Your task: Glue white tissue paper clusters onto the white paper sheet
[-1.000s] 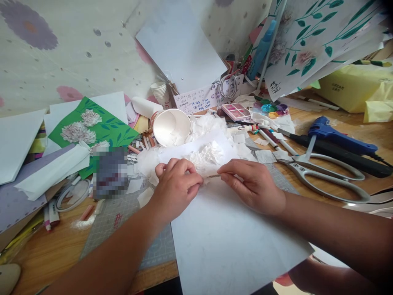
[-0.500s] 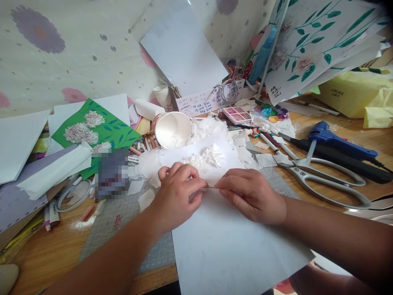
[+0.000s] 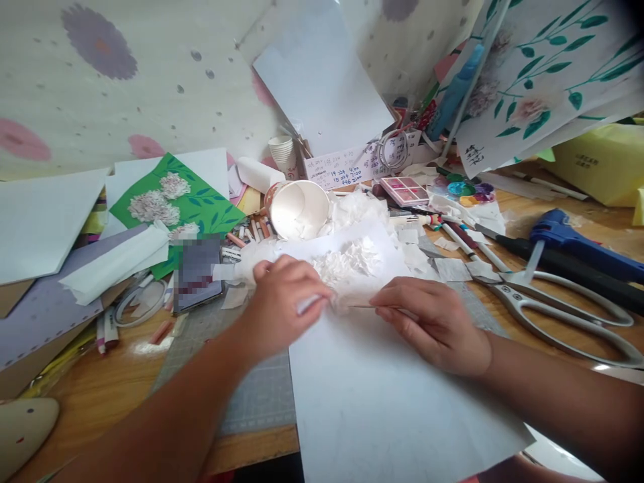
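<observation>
A large, smooth white paper sheet [image 3: 397, 409] lies nearest, partly over a grey gridded cutting mat [image 3: 259, 402] on a wood-grained table [image 3: 100, 396]. Above the sheet's far part are the person's 2 bare hands. The right hand [image 3: 433, 325] grasps a thin, straight stick [image 3: 359, 307] between thumb and forefinger, so that it points across toward the left hand [image 3: 289, 305]. At the stick's left end is a small, blurred scrap of whitish tissue [image 3: 338, 303]; the left hand's thumb and forefinger are bent close to it, though I cannot tell whether they pinch it or only touch it.

Just beyond the hands, a loose heap of ruffled white paper petals [image 3: 352, 260] rests on white paper. To the right lie big silver metal scissors [image 3: 513, 295], with a blue plastic glue gun [image 3: 568, 231] behind them. Farther off, a wide white paper cup [image 3: 309, 201] leans with its mouth facing the person, left of a square pink 4-part palette [image 3: 404, 191]. Behind stand a stack of small white paper cups [image 3: 282, 154] and a tilted pale board [image 3: 322, 80].
</observation>
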Demonstrator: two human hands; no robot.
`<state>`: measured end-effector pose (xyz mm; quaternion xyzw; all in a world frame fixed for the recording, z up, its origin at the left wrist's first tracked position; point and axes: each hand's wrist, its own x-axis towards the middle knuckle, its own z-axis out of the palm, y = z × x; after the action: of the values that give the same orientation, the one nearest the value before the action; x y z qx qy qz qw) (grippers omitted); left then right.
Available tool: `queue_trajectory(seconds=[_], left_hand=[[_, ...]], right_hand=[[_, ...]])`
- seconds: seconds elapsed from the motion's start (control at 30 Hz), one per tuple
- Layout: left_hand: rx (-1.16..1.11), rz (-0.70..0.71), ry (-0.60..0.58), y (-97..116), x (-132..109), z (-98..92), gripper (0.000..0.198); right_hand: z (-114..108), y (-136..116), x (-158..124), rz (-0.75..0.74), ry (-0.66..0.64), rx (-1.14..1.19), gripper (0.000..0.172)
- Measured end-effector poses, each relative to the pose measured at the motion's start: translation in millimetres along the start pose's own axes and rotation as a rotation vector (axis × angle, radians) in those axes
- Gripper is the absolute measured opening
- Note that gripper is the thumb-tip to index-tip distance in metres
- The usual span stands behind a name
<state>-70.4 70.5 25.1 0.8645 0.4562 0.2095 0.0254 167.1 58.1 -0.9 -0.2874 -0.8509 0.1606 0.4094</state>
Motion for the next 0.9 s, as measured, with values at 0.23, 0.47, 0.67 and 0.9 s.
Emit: queue_trajectory(seconds=[0.23,0.47,0.67,0.9], left_hand=[[-0.098,-0.358,-0.128,-45.0,-4.7,-53.5,0.008],[0.148,-0.261,-0.249,-57.4,-9.3,-32.0,0.023],[0.175,-0.248,-0.227,-61.6,-8.6,-26.4,0.016],[-0.391,-0.333,-0.1,-17.4,-0.1,-27.7,0.006]], right_hand=[[0.5,-0.1,-1.9,-0.039,-0.024,-0.01,0.018],[1.9,0.2,-2.4,-0.05,-0.007,-0.046,0.018],[1.0,-0.1,-2.1,-0.065,-0.004,-0.045,0.017],[1.4,-0.9,1.6,-0.065,-0.018,-0.006,0.016]])
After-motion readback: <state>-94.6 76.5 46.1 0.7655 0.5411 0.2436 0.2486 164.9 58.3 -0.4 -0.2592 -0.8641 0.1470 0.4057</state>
